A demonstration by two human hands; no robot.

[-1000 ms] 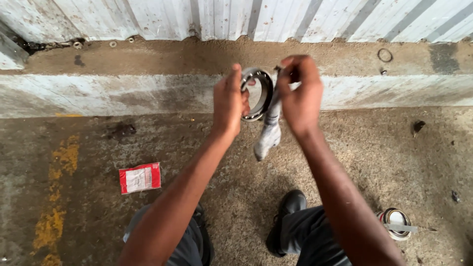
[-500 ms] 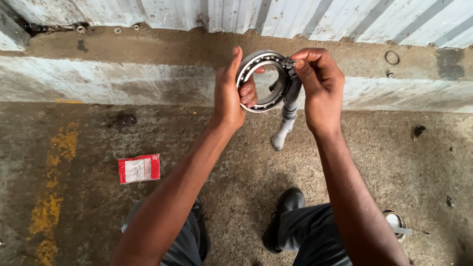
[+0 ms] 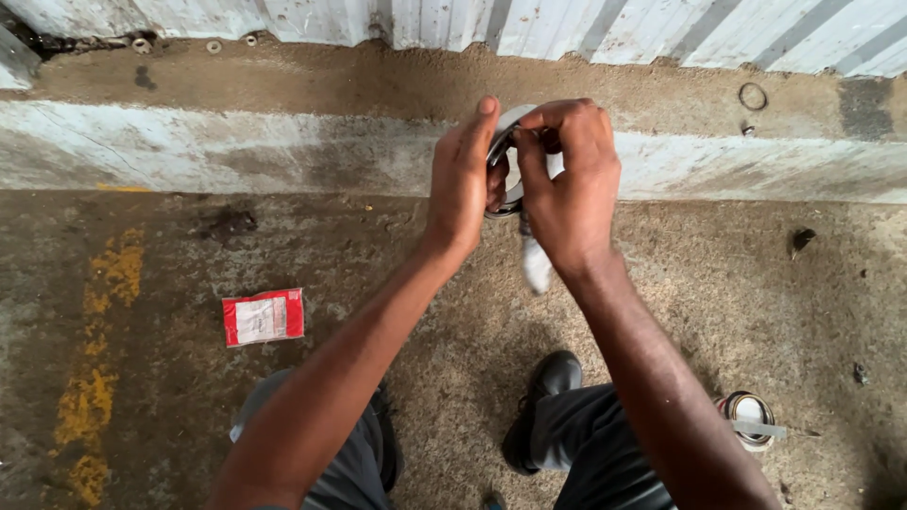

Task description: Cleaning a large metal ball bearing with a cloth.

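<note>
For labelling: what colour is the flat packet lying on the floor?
Red with a white panel, head view.

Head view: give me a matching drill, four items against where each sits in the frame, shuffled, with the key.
Items:
1. metal ring
2. red and white packet
3. small open tin
4. thin wire ring

Places:
A. on the ledge top, upper right
B. on the floor, left of the legs
C. held between left hand and right hand
D. on the floor, lower right

Pairs: 1-C, 2-B, 3-D, 4-A
</note>
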